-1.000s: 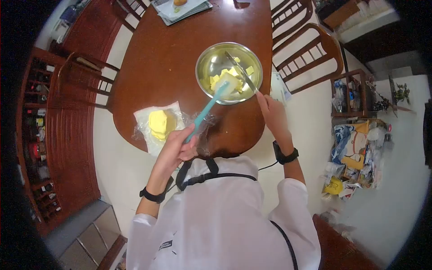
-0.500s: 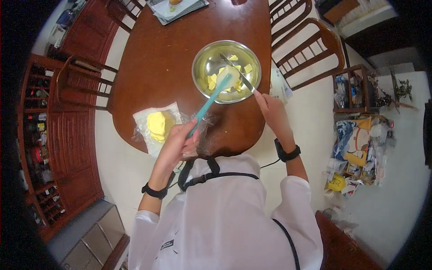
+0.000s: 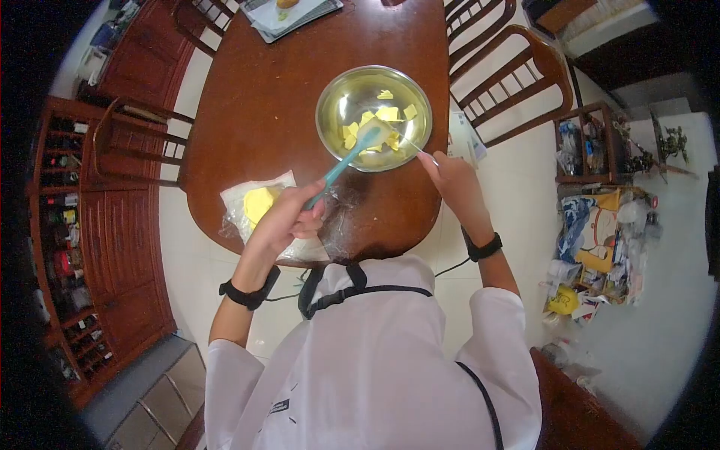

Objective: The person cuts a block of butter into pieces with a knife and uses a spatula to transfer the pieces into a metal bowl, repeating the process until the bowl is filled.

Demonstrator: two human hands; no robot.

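Teal silicone and bare steel, head view: your left hand (image 3: 289,217) is closed round the near end of the spatula (image 3: 341,166), and its head is down among the butter pieces (image 3: 388,114) in the steel bowl (image 3: 337,94). Your right hand (image 3: 450,176) is pinched shut on a thin knife (image 3: 417,147), whose tip reaches over the bowl's near right rim toward the same pieces. The bowl stands on the wooden table (image 3: 255,105), right of centre and set back from the near edge. Neither hand steadies it. Judgement: the butter looks soft and greasy, so it will likely smear and cling to both tools rather than drop clean. The spatula should be light, with a stiff handle and a flexible head, so hold it low on the handle as you do now. The bowl is probably light and may skate on the polished wood if pushed sideways. Near left, just beside your left hand, a butter block (image 3: 259,204) lies on crinkled plastic wrap (image 3: 334,225) at the table's near edge, and a wide elbow could catch it. Open tabletop lies left of and beyond the bowl. A tray (image 3: 289,11) sits at the far edge, well apart. Chairs (image 3: 517,75) crowd the right side, close by the bowl.
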